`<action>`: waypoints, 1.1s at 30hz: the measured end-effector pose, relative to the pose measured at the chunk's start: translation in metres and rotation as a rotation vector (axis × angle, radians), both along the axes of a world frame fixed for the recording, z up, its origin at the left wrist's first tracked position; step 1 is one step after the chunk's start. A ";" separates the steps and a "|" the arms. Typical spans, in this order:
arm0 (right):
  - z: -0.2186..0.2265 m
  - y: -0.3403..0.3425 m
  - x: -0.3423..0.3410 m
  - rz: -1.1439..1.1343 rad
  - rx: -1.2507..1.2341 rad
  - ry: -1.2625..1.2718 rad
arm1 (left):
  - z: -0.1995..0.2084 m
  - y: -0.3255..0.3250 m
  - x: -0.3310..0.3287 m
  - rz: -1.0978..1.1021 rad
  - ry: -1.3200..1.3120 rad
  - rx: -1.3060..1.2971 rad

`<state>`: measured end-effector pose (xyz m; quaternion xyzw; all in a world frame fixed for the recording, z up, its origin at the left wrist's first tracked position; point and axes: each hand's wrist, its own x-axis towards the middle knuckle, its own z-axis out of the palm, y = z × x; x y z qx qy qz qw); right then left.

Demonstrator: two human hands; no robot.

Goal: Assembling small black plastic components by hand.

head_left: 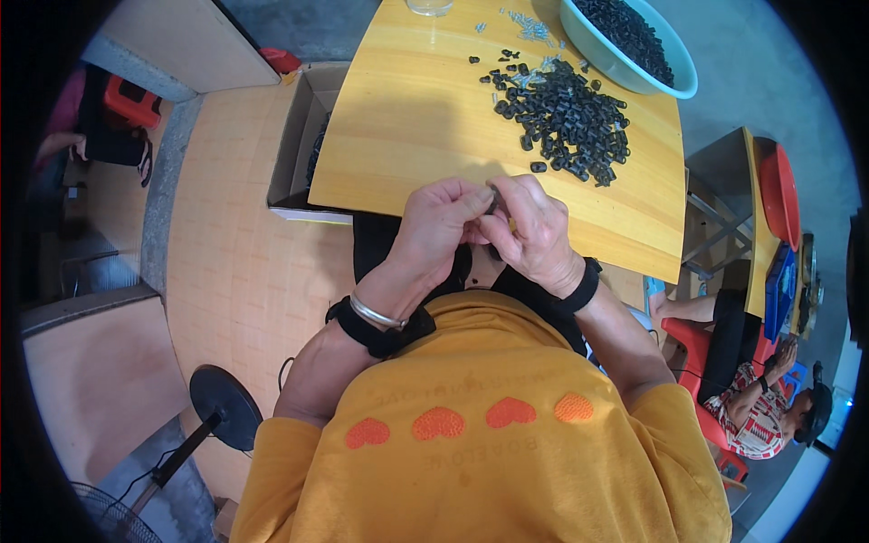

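Close together at the table's near edge, my left hand (435,224) and my right hand (536,233) pinch a small black part (492,201) between their fingertips. The fingers cover most of it, so its exact shape is hidden. Beyond them on the yellow wooden table (407,109) lies a heap of small black ring-like plastic pieces (579,127). Small silver metal pins (530,27) are scattered behind the heap, some mixed into its far left side.
A light blue basin (685,83) full of black parts stands at the far right corner. Left of the table sits an open cardboard box (294,172). A fan (113,511) is on the lower left. Another person (751,407) sits at the right by a second table.
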<state>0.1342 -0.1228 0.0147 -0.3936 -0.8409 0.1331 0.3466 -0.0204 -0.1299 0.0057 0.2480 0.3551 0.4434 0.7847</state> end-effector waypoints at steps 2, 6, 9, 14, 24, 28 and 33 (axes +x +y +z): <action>0.001 0.000 -0.001 -0.011 0.027 0.007 | 0.003 0.001 0.001 0.014 0.024 -0.007; 0.000 0.004 -0.003 -0.033 -0.019 0.117 | 0.009 0.001 0.001 0.015 0.033 0.005; 0.000 0.005 -0.001 -0.056 0.017 0.157 | 0.013 0.002 0.000 -0.025 0.052 0.000; 0.004 0.007 0.002 -0.026 0.079 0.122 | 0.020 -0.002 0.002 0.008 0.033 -0.001; 0.019 0.005 0.006 0.134 -0.076 0.191 | 0.015 -0.005 -0.001 -0.033 0.109 0.194; 0.023 0.008 0.011 0.127 -0.217 0.321 | 0.023 -0.007 -0.001 -0.036 0.109 0.206; 0.034 0.009 0.011 0.086 -0.345 0.361 | 0.023 -0.007 0.000 -0.029 0.098 0.242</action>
